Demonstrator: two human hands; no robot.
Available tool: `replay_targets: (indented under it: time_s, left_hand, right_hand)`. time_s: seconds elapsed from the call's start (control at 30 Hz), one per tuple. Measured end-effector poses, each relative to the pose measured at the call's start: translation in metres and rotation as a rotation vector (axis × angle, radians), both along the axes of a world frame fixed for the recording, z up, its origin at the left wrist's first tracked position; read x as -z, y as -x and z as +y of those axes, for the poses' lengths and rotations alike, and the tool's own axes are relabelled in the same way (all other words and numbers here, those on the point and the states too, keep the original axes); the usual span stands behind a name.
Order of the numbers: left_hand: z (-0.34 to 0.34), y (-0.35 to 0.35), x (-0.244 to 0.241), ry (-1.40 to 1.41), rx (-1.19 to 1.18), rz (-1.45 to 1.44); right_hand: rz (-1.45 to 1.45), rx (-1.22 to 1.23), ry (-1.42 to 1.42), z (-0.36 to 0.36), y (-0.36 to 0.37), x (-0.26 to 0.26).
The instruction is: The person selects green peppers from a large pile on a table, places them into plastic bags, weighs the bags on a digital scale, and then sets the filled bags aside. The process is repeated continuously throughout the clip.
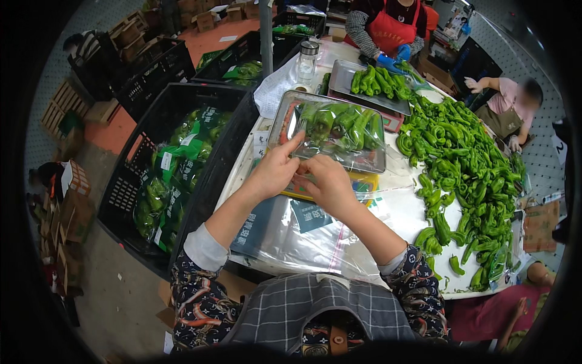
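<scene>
A clear plastic bag of green peppers [341, 125] lies on a metal tray [276, 129], which rests on a yellow weighing scale [363, 182]. At the near edge of the bag, my left hand [277, 168] pinches the film, its index finger stretched over the bag. My right hand [328, 182] grips the film close beside it with curled fingers. Flat clear bags with dark green printed parts [311, 216] lie on the table just in front of me. A large heap of loose green peppers [464, 168] spreads over the table to the right.
A black plastic crate [218, 182] with bagged peppers stands at the left, beside a metal post [266, 36]. Beyond my tray are a glass bottle [308, 63] and a second tray [343, 79] with peppers. A person in a red apron [392, 32] works opposite; others sit at the right.
</scene>
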State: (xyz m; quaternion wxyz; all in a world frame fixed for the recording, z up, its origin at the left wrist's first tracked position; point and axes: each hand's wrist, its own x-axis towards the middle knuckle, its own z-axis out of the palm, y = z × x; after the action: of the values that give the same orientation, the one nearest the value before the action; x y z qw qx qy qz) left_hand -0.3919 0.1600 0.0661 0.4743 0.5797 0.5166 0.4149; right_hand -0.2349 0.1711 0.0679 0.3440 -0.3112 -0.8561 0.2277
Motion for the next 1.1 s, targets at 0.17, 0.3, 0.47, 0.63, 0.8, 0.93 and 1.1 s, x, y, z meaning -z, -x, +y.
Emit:
replay_targets:
  time_s: [0.17,0.3,0.47,0.63,0.8,0.93,1.1]
  left_hand:
    - [-0.004,-0.004,-0.006,-0.036,-0.025,0.0]
    - [-0.001,0.002,0.005,-0.025,0.002,0.016]
    - [0.0,0.0,0.012,-0.073,-0.061,0.071]
    - [-0.001,0.0,0.013,-0.036,-0.075,0.008]
    - [-0.004,0.006,0.002,0.074,-0.026,-0.095]
    - [-0.012,0.013,0.003,0.121,0.048,-0.197]
    - [-0.014,0.017,0.007,0.151,0.14,-0.224]
  right_hand:
    - [-0.013,-0.017,0.089,0.002,0.001,0.005]
    - [0.025,-0.009,0.08,0.0,0.0,0.005]
    - [-0.112,-0.028,-0.239,0.001,0.0,0.006]
    - [0.044,-0.143,0.212,-0.004,-0.008,-0.006]
    - [0.546,-0.137,0.483,-0.006,-0.078,-0.003]
    - [1.137,0.005,0.681,0.02,-0.198,-0.023]
    - [1.627,0.495,0.21,0.041,-0.413,-0.052]
